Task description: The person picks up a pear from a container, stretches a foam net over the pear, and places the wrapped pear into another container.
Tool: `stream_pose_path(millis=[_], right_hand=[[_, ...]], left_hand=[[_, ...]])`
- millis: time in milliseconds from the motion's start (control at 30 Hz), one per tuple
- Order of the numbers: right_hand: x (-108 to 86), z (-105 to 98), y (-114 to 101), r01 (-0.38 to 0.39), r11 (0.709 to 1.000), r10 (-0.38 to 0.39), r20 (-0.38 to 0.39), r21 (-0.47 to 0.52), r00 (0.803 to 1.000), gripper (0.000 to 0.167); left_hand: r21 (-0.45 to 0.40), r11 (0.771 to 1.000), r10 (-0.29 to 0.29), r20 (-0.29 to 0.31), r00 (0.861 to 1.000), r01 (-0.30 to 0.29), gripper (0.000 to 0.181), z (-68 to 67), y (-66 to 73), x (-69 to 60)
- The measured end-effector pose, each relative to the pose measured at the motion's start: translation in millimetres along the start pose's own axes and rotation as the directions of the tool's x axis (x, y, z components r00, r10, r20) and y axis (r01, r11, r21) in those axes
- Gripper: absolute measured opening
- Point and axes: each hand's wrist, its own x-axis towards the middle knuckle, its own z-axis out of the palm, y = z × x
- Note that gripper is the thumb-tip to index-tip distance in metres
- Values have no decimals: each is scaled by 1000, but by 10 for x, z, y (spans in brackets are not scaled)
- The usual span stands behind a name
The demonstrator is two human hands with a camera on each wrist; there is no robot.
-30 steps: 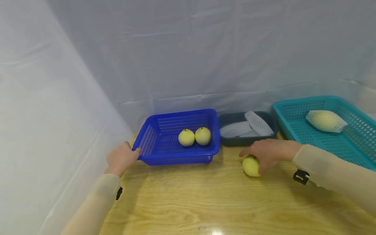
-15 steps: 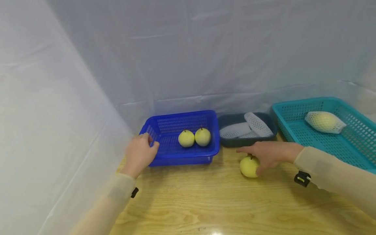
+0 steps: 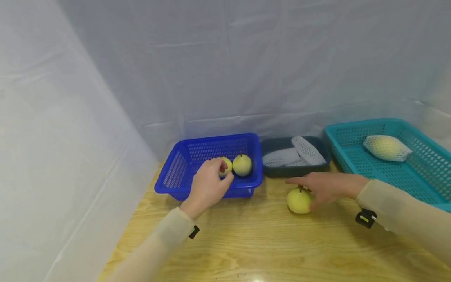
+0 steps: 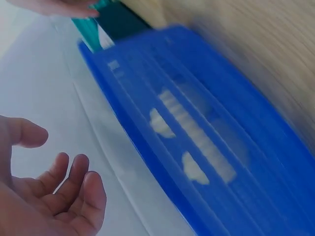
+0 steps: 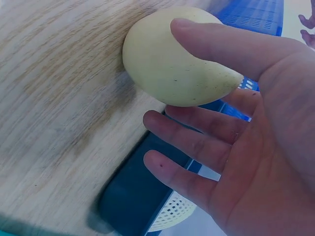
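Note:
In the head view my left hand (image 3: 210,184) hovers over the front of the blue basket (image 3: 165,188), its fingers loosely bent with nothing between them. It partly hides one yellow-green pear (image 3: 227,167) in the basket; a second pear (image 3: 242,165) sits beside it. My right hand (image 3: 325,188) is at another pear (image 3: 298,201), standing stem up on the wooden table. In the right wrist view the thumb (image 5: 216,44) lies along that pear (image 5: 167,59), while several fingers extend loosely below it. The index finger is partly hidden behind the pear.
A dark green tray (image 3: 282,172) with white foam net sleeves (image 3: 308,150) stands right of the blue basket. Farther right, a teal basket (image 3: 394,176) holds a pear in a foam net (image 3: 386,148). White sheeting (image 3: 218,78) closes off the back and left.
My left hand has let go of the blue basket's left rim and moved right, over its front. The pear by my right hand has tipped upright, its stem now showing.

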Motion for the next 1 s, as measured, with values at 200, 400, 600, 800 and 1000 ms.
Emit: stream_pose_path(millis=[200, 400, 600, 800, 1000], right_hand=[[-66, 2, 15, 6, 1000, -6, -3, 22, 1000, 97], [-134, -26, 61, -48, 999, 48, -23, 1, 999, 88], [-194, -64, 111, -70, 995, 65, -68, -68, 996, 70], [-207, -129, 178, -101, 987, 72, -221, -121, 973, 49], [-129, -297, 279, -191, 972, 132, -354, -139, 926, 37]], left_hand=[[-118, 990, 82, 65, 995, -74, 14, 177, 254, -7], [-247, 962, 146, 109, 983, -116, 15, 327, 477, 15], [-278, 953, 174, 164, 971, -123, 14, 502, 640, 15], [-313, 944, 179, 232, 956, -101, 12, 628, 705, 3], [-321, 942, 179, 255, 950, -92, 11, 711, 724, 10]])
